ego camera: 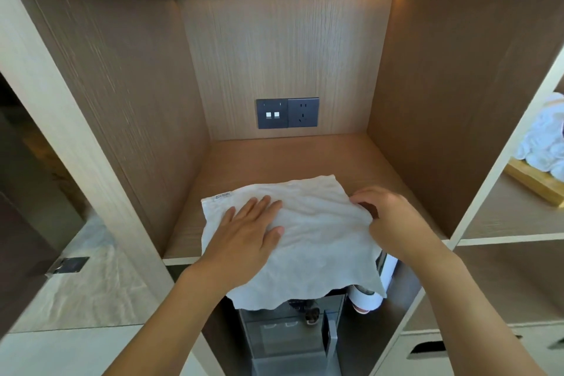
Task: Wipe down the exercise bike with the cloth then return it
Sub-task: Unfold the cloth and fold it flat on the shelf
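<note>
A pale grey-white cloth (317, 223) lies spread on the wooden shelf (293, 159) of an open cabinet niche, its near half hanging over the shelf's front edge. My left hand (247, 235) rests flat on the cloth's left part, fingers apart. My right hand (384, 217) pinches the cloth's right edge between thumb and fingers, lifting it slightly. The exercise bike is not in view.
A dark switch and socket plate (287, 113) sits on the niche's back wall. Rolled white towels (546, 143) on a wooden tray (534, 183) fill the compartment to the right. Below the shelf stand a grey appliance (290, 336) and a white cylinder (366, 299).
</note>
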{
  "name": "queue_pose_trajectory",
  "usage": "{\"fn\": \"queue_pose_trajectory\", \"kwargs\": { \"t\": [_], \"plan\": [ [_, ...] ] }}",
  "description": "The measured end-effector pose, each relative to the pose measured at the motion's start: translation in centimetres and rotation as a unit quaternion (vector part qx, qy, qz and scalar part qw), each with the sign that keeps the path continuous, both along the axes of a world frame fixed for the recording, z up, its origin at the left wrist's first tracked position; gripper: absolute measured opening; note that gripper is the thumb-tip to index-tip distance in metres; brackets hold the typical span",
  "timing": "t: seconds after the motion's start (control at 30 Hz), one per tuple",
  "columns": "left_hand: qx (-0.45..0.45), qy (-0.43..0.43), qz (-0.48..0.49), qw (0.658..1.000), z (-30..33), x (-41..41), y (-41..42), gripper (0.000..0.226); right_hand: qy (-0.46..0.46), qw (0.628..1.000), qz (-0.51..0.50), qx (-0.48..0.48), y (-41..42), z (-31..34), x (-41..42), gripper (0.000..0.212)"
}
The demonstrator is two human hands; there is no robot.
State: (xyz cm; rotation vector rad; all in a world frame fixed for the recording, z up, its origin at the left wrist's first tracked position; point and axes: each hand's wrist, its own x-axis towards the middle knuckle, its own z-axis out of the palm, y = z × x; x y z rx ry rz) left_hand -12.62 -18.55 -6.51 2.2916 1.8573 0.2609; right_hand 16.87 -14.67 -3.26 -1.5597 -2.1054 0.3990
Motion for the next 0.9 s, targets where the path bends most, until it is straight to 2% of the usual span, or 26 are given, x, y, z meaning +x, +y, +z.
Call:
{"fn": "queue_pose_trajectory", "kwargs": {
  "t": [0.07,0.13,0.27,0.4,0.5,0.63,0.77,0.9],
  "plan": [
    [-0.001,-0.012,-0.005,1.0,0.0,0.4,-0.2,0.062,0.026,0.999,0.01,0.024,-0.5,0.0,-0.8,0.06],
    [0.001,-0.01,-0.016,1.0,0.0,1.2,-0.4,0.065,0.044,0.996,0.064,0.04,-1.0,-0.2,-2.3,0.048],
    [0.007,0.009,-0.027,1.0,0.0,2.0,-0.7,0.064,0.038,0.992,0.118,0.017,-1.2,-1.0,-4.5,0.039],
    [0.014,0.006,-0.014,1.0,0.1,1.2,-1.6,0.067,-0.07,0.994,0.084,-0.006,-1.0,-1.9,-4.3,0.055],
    [0.032,0.024,0.022,0.999,-0.3,1.2,-2.8,0.073,-0.097,0.992,0.076,-0.007,-2.6,-2.2,-4.2,0.062],
    [0.063,0.005,0.079,0.995,-0.9,1.4,-4.2,0.079,-0.113,0.992,0.062,0.018,-5.8,-3.3,-3.6,0.06],
    [0.082,-0.004,0.066,0.994,-1.3,2.9,-5.3,0.069,-0.053,0.997,0.021,0.047,-5.8,-2.9,-3.3,0.038],
    [0.081,-0.025,0.068,0.994,-1.3,3.7,-5.2,0.073,-0.079,0.996,0.026,0.038,-4.8,-2.9,-3.8,0.048]
  ]
}}
